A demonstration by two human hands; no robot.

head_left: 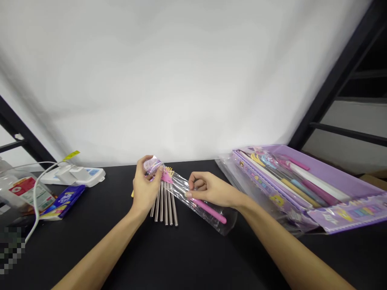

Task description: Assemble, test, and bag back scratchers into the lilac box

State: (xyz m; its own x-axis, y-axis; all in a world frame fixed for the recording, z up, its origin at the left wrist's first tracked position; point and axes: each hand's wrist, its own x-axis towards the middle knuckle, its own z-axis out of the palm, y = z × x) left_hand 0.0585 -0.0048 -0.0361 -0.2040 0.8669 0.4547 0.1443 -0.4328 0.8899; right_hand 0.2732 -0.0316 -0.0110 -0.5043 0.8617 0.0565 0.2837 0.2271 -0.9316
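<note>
A clear plastic sleeve slants across the middle of the black table, with a pink-handled back scratcher inside it. My left hand is closed around the sleeve's printed upper end, near a pink claw-like piece. Thumb and fingers of my right hand pinch the sleeve beside the top of the pink handle. Under the sleeve, several thin metal rods lie fanned side by side on the table. Yellow prongs show near their upper ends, partly hidden by the left hand and sleeve.
On the right, an open purple box holds back scratchers with coloured handles, with clear plastic wrap beside it. To the left are a white power strip, a blue-purple packet, a clear labelled container and a white cable. A white wall stands behind.
</note>
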